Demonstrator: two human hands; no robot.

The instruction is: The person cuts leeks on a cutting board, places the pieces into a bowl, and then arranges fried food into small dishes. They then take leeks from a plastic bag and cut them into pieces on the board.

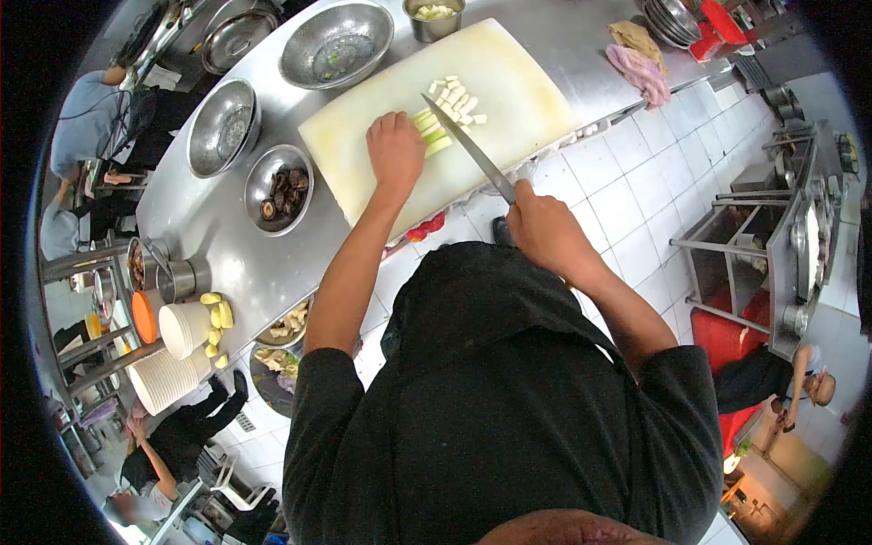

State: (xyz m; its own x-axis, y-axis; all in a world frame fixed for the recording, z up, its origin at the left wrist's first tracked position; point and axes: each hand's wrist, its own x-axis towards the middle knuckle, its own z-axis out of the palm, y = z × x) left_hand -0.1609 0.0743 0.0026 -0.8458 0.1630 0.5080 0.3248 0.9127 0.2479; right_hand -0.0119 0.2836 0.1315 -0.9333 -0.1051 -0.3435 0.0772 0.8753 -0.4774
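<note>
On the pale cutting board (509, 64), my left hand (396, 156) presses down with curled fingers on several pale green vegetable stalks (436, 143). The handle of a long kitchen knife (472, 153) is in my closed right hand (543, 225), at the board's near edge. Its blade points up and left, lying across the cut ends of the stalks. Just beyond the blade sits a loose group of short, pale cut pieces (459, 98). My left fingertips are partly hidden from above, and the knife handle is mostly covered by my right hand.
Left of the board stand a bowl of dark mushrooms (289, 186), a metal bowl (222, 127) and a larger bowl (336, 45). A small pot (434, 18) holds pale pieces. Cloths (639, 68) lie at the right; white containers (173, 372) stand lower left. Other people are farther off.
</note>
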